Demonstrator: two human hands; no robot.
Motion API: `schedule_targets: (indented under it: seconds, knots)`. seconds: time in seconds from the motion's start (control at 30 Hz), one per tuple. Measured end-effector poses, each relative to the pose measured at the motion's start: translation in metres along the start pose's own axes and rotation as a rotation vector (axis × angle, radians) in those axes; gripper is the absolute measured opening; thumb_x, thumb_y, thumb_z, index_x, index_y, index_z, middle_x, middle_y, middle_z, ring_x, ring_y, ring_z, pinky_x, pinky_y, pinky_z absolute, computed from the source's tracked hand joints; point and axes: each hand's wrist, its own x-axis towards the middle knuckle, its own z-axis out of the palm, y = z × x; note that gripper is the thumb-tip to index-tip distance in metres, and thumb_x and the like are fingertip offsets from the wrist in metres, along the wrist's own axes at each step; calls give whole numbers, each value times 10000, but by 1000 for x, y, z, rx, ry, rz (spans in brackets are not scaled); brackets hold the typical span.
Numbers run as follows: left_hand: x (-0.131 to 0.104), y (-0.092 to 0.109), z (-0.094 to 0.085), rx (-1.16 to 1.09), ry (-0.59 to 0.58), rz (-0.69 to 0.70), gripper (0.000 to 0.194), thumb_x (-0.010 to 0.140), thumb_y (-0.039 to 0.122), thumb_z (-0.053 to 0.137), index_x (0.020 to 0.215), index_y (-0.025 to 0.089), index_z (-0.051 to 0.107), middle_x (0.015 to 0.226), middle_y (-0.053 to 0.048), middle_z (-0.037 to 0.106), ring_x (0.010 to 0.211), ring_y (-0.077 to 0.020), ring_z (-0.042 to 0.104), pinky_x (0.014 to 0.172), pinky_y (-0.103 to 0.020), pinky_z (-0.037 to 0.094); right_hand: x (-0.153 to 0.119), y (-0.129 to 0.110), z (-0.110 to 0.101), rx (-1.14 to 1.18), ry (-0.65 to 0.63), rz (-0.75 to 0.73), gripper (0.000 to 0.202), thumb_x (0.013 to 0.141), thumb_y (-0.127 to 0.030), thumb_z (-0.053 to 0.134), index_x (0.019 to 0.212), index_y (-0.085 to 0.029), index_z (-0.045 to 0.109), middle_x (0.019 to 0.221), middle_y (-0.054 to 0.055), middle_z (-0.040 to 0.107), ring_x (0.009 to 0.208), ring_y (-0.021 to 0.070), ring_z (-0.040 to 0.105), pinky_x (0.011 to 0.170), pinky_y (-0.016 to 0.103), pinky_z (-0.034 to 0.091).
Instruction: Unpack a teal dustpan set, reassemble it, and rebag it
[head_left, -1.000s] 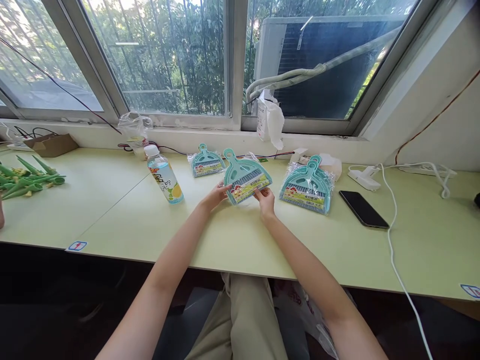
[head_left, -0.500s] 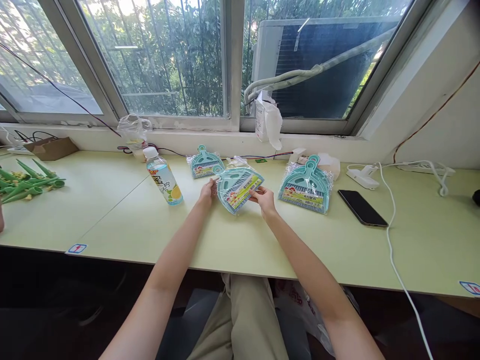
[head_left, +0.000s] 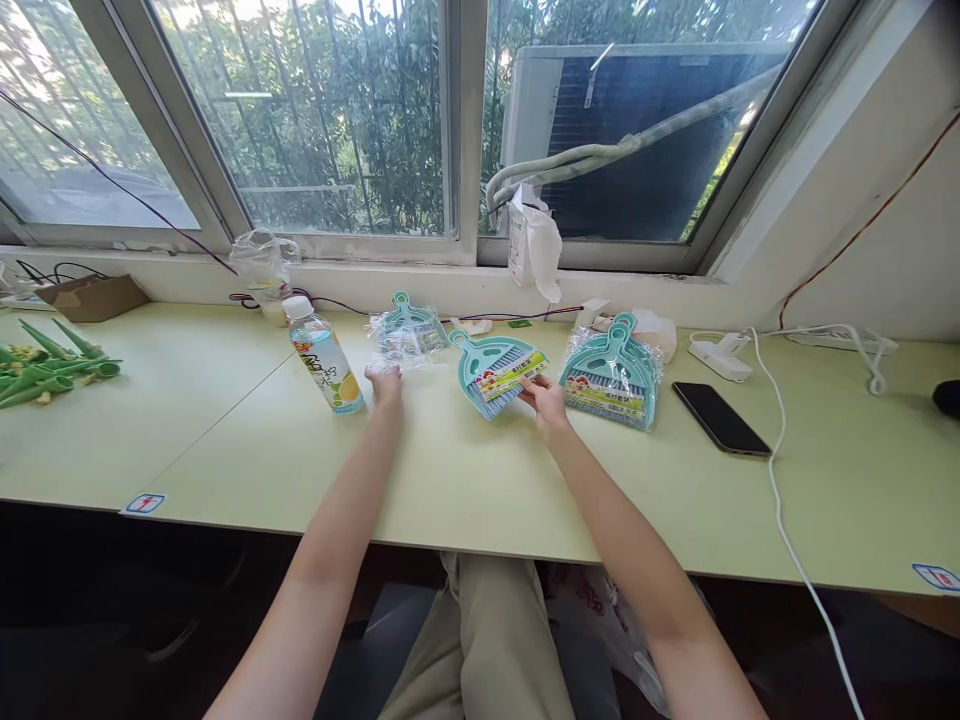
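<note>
A teal dustpan and brush set (head_left: 491, 370) with a yellow-green label is tilted above the table, and my right hand (head_left: 546, 400) grips its lower right edge. My left hand (head_left: 385, 385) is closed at the near edge of clear plastic wrap (head_left: 420, 355), which lies over a smaller teal set (head_left: 406, 325) at the back. A wrapped teal set (head_left: 616, 370) lies just right of my right hand. Left of my left hand, a bottle with a white cap (head_left: 324, 358) leans on the table.
A black phone (head_left: 721, 417) and a white cable (head_left: 780, 500) lie on the right of the table (head_left: 465, 500). Green plastic stems (head_left: 56, 368) and a brown box (head_left: 94, 298) are at the left. Along the windowsill are a plastic bag (head_left: 264, 262) and a white packet (head_left: 534, 240).
The plastic wrap has come off the held set and moved left with my left hand. My right hand and the set have shifted slightly right.
</note>
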Motion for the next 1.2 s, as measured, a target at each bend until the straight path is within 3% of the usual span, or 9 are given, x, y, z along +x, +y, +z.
schedule_targets:
  seconds: [0.17,0.27,0.4,0.5,0.7,0.87,1.0,1.1,1.2]
  knots:
    - [-30,14,-1,209,79,382,773,722,68,658,1378,166,261,1519,-196,152,1432,-279,151,1114,-390,275,0,0,2,-3,-23,-37,210,619,-233,773,787,-165,668,848,47,726,812,200,688,829,393,585]
    - [-52,22,5,281,-82,568,583,791,187,634,1325,211,400,1501,-137,253,1427,-281,156,1094,-400,299,-2,1,5,5,-58,-39,244,601,-254,785,799,-164,673,853,43,725,800,190,684,810,379,587]
    - [-78,18,25,244,-651,255,304,884,416,502,1099,222,592,1100,-87,619,1086,-259,552,819,-323,480,-4,0,7,21,-92,-60,276,587,-275,788,816,-163,681,847,34,723,781,174,679,781,356,586]
    - [-88,9,35,203,-781,48,317,859,436,539,1106,240,565,907,-36,628,774,-185,595,626,-261,464,-3,-1,7,27,-100,-58,265,587,-269,784,810,-167,682,840,30,726,772,169,678,779,343,582]
    - [-74,8,32,79,-517,280,172,867,357,538,838,202,607,798,-12,579,815,-154,543,707,-223,414,-3,-1,10,-255,-194,56,111,654,-188,721,745,-158,666,779,41,720,688,175,672,661,324,568]
    - [-62,19,20,176,-217,490,267,898,412,478,981,200,615,734,-6,555,727,-149,524,678,-237,376,-14,-4,9,-1135,-207,-131,102,814,-212,578,832,-193,677,888,75,713,798,212,672,673,294,492]
    - [-67,24,17,332,-182,614,397,929,455,398,1140,174,582,697,-3,556,606,-130,485,608,-243,349,-25,-10,10,-1709,-75,-302,327,856,-237,556,1178,-182,580,1098,127,627,938,227,644,746,293,463]
    - [-78,26,18,435,-206,725,430,940,465,369,1176,175,580,664,-3,555,588,-133,497,587,-240,343,-31,-14,13,-1757,31,-363,629,846,-285,594,1405,-151,338,1196,168,534,925,225,632,683,281,467]
    - [-93,28,17,542,-192,833,448,956,453,327,1220,175,560,731,-33,614,642,-152,556,612,-246,368,-37,-18,18,-1639,85,-587,570,890,-308,523,1406,-178,319,1223,159,494,989,233,591,667,273,461]
